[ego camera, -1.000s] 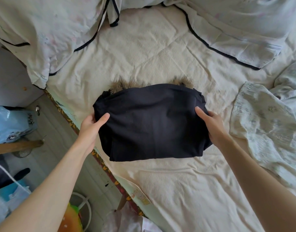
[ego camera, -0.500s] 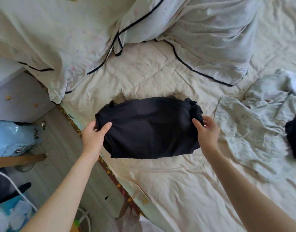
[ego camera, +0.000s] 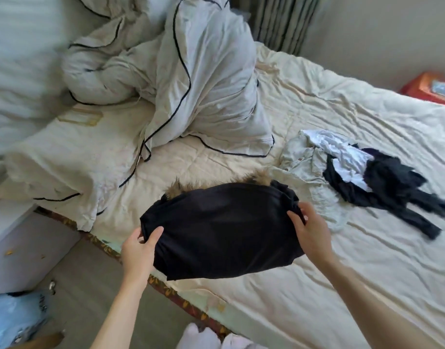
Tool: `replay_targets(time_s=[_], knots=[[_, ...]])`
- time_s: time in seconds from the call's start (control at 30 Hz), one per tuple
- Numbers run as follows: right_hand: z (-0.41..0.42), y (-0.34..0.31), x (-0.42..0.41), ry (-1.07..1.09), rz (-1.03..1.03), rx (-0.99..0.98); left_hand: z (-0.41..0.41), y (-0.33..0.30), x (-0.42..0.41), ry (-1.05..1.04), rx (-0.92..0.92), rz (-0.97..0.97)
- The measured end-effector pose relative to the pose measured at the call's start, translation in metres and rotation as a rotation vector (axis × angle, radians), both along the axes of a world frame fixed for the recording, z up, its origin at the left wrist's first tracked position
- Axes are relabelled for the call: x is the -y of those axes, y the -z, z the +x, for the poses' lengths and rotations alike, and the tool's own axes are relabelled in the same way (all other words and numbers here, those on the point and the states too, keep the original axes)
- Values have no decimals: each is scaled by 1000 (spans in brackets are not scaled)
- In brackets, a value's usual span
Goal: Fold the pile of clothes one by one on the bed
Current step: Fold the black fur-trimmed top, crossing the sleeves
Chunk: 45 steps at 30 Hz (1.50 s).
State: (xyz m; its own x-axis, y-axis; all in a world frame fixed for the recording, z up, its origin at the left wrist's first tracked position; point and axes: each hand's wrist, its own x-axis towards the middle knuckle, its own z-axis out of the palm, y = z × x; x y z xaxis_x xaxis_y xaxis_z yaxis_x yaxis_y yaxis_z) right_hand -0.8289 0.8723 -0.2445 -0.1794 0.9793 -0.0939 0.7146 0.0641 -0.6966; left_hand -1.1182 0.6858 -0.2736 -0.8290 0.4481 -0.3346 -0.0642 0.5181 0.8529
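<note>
The folded black garment [ego camera: 224,227] is now raised off the bed [ego camera: 342,260], whereas a second ago it lay flat on the sheet under both hands. It is gripped at its left end by the left hand [ego camera: 138,250], thumb on top, and pinched at its right end by the right hand [ego camera: 310,231]. This item appears finished and in transfer. The unfolded pile [ego camera: 362,172] lies beyond and to the right of the right hand.
</note>
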Motion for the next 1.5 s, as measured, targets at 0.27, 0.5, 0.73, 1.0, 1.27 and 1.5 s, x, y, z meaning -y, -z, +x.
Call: replay_targets(time_s=[0.27,0.5,0.73,1.0,1.27,1.5], knots=[[121,-35,105,309,52,62,75,-34,-17,423,22,42],[230,-44,205,674,37,-65,184,-53,-30,734,92,65],[326,-40,309,990,0,-169,302,-57,-12,1001,161,17],[480,-35,406,1235,48,-199,499,-72,14,1250,143,74],[654,-42,478,1381,64,-175,706,-78,62,1398,184,120],[781,-44,485,1440,114,-166,845,-69,53,1484,150,94]])
